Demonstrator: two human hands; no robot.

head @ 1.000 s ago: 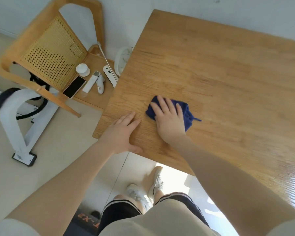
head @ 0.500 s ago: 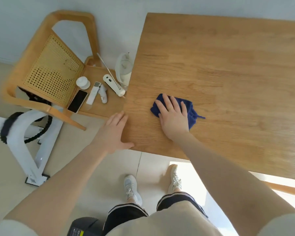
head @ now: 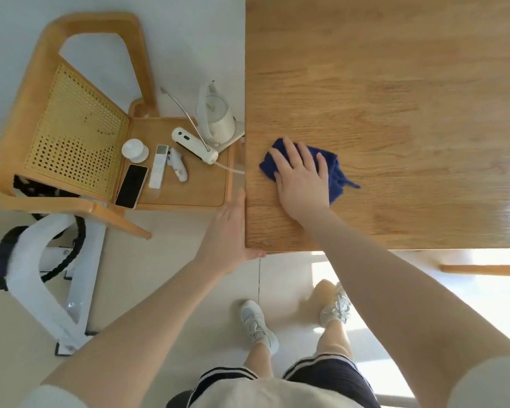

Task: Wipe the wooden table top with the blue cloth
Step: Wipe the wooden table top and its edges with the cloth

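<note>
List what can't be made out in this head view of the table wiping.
- Blue cloth: its middle is hidden under the right hand pressing it flat.
- Wooden table top: cut off by the top and right edges of the picture, so its far side is unseen.
- Left hand: its fingertips against the table's side edge are not visible.
- White remote on the chair seat: markings too small to read.

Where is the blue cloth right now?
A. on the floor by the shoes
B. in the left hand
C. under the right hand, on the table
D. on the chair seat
C: the right hand lies flat on the blue cloth, pressing it onto the wooden table top.
</note>
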